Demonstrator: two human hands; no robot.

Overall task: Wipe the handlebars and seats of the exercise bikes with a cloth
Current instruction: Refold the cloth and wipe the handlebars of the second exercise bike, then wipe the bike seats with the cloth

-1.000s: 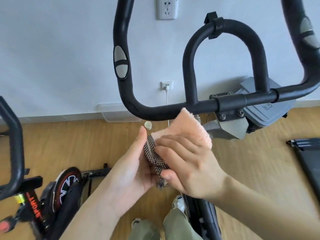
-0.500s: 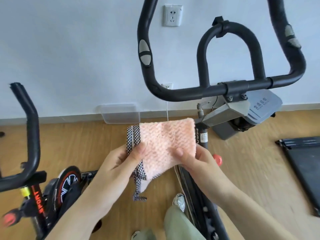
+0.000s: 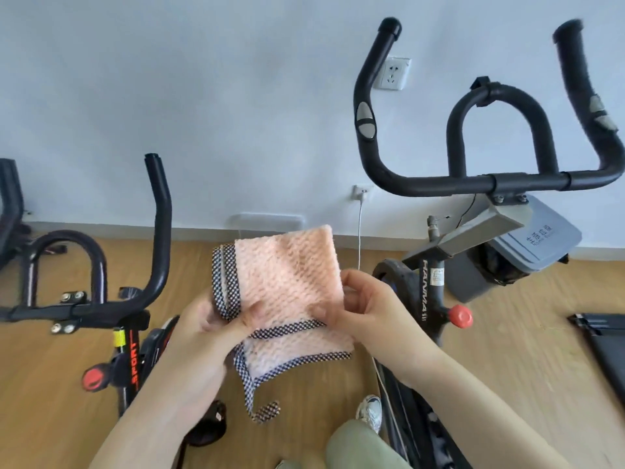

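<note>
A folded pink cloth (image 3: 287, 275) with checked black-and-white trim is held up between both hands in the middle of the view. My left hand (image 3: 216, 323) pinches its left trimmed edge. My right hand (image 3: 368, 313) pinches its right side. Up to the right are the black handlebars (image 3: 439, 181) of the nearer exercise bike, well above and apart from the cloth. A second bike's handlebars (image 3: 159, 231) stand at the left. No seat is in view.
A red knob (image 3: 460, 316) sticks out of the right bike's frame beside my right hand. Its grey housing (image 3: 527, 245) sits by the wall. A treadmill edge (image 3: 602, 336) lies at the far right. A white cable (image 3: 360, 231) hangs from a wall socket. Wooden floor below.
The view has pulled back and down from the right bike's handlebars. The cloth, bunched in my hands by the bar a second ago, is now spread flat between both hands.
</note>
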